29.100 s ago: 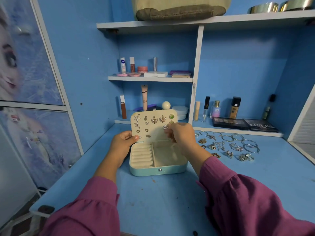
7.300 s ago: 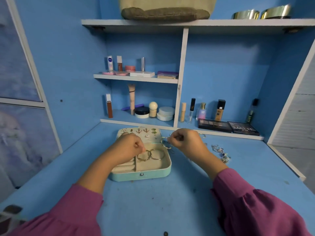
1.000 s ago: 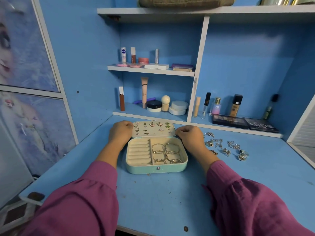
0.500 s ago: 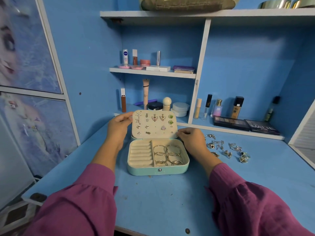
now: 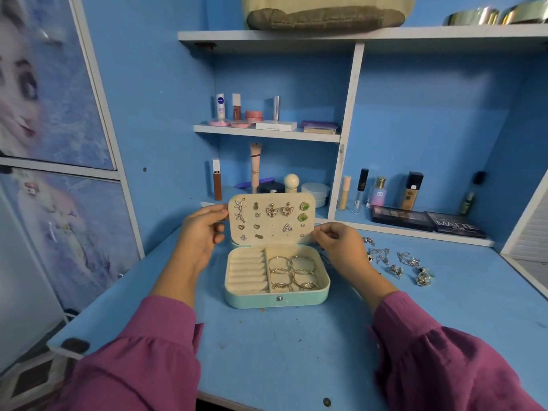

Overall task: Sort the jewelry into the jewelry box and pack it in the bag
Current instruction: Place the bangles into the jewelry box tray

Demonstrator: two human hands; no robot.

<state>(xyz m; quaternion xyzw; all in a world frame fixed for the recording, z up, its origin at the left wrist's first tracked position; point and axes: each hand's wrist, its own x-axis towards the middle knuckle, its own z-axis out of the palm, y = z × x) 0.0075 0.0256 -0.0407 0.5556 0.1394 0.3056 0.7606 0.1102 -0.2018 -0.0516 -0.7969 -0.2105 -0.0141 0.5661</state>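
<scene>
A mint jewelry box (image 5: pixel 275 301) stands open in the middle of the blue desk. Its cream lid (image 5: pixel 271 222) is upright and studded with several earrings. Several gold bangles (image 5: pixel 293 272) lie in the right compartment; the ring rolls (image 5: pixel 246 272) on the left are bare. My left hand (image 5: pixel 201 232) holds the lid's left edge. My right hand (image 5: pixel 338 244) pinches the lid's lower right corner. Loose silver rings and pieces (image 5: pixel 397 262) lie on the desk to the right of the box. A beige bag (image 5: pixel 323 10) sits on the top shelf.
Cosmetics stand on the shelves behind the box: tubes and jars (image 5: pixel 255 114) on the small shelf, bottles (image 5: pixel 379 192) and dark palettes (image 5: pixel 427 222) along the back ledge. Metal bowls (image 5: pixel 474 16) sit top right. A poster-covered cabinet door (image 5: pixel 44 143) is on the left.
The lid lay flat behind the box a second ago; both hands have raised it upright and now hold it by its edges. The camera has moved slightly closer.
</scene>
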